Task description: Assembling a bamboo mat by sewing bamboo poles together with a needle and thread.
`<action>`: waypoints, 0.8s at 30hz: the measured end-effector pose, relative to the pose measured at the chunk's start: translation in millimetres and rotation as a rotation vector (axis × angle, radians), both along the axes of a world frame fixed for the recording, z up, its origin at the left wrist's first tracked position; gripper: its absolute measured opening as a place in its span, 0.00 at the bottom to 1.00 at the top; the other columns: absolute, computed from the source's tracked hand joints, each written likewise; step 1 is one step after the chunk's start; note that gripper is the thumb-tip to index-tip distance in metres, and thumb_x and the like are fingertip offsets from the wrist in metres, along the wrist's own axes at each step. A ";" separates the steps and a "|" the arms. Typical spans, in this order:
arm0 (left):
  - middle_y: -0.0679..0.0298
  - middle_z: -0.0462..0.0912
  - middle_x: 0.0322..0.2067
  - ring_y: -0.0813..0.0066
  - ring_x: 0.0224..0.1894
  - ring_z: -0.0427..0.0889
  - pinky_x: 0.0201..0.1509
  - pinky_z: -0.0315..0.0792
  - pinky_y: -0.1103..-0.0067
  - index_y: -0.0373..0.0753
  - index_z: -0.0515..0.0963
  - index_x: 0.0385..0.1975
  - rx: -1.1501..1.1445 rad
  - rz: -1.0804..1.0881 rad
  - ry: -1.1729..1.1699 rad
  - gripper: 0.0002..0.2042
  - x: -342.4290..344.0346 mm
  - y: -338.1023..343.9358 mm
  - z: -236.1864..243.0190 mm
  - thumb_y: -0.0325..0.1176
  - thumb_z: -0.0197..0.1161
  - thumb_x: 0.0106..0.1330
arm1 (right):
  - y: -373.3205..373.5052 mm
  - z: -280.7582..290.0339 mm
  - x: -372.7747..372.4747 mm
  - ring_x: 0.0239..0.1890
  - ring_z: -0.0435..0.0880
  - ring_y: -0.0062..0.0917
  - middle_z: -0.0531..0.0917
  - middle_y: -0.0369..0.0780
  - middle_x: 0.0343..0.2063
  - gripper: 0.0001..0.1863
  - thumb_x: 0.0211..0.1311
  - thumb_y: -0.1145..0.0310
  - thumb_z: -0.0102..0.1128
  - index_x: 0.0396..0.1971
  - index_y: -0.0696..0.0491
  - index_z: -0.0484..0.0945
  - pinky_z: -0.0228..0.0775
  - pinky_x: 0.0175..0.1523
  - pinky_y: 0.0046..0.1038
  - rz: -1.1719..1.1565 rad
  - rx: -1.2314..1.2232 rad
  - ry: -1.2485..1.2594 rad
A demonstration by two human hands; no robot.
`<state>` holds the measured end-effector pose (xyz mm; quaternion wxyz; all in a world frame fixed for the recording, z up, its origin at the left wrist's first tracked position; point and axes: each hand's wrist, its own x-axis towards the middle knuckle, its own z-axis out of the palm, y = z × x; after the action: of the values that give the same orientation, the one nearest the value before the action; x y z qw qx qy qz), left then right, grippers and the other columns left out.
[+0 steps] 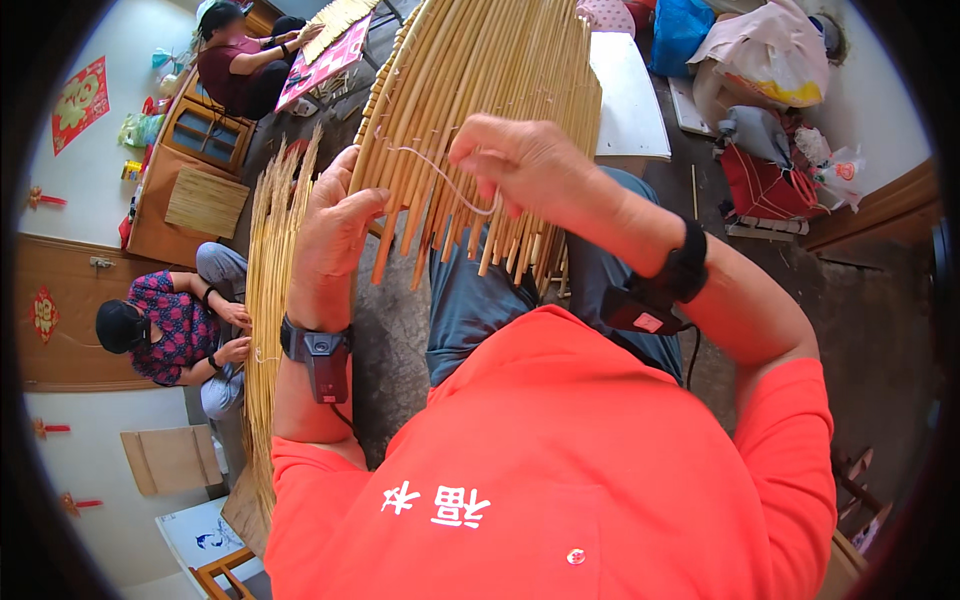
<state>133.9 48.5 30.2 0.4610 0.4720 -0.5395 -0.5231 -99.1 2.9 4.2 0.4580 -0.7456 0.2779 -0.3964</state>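
A mat of pale yellow reed stalks (pixel 500 90) lies across my lap, its uneven stalk ends pointing toward me. My left hand (pixel 338 215) grips the mat's left edge, the thumb lying on top of the stalks. Over the mat, my right hand (pixel 535 165) is closed in a pinch. A thin white string (pixel 445 180) runs from the stalks near my left thumb and curves under the right hand. The string's end among the right fingers is hidden.
At left, a person in a patterned shirt (pixel 170 320) works on a long bundle of stalks (pixel 272 260). Another person (pixel 245 75) sits at a pink table (pixel 330 65) at far left. A white board (pixel 630 95) and bags (pixel 760 50) stand at right.
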 end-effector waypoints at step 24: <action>0.61 0.78 0.44 0.77 0.42 0.80 0.45 0.76 0.80 0.32 0.66 0.56 -0.035 -0.009 -0.310 0.26 0.0 -2.4 7.5 0.21 0.62 0.55 | -11.5 -2.3 27.8 0.27 0.84 0.38 0.81 0.46 0.21 0.09 0.52 0.68 0.56 0.26 0.57 0.82 0.76 0.37 0.34 -0.112 -0.174 0.060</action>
<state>133.9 46.2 37.7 0.3780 0.5364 -0.6154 -0.4368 -71.3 -8.6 1.9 0.3603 -0.7774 0.2972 -0.4213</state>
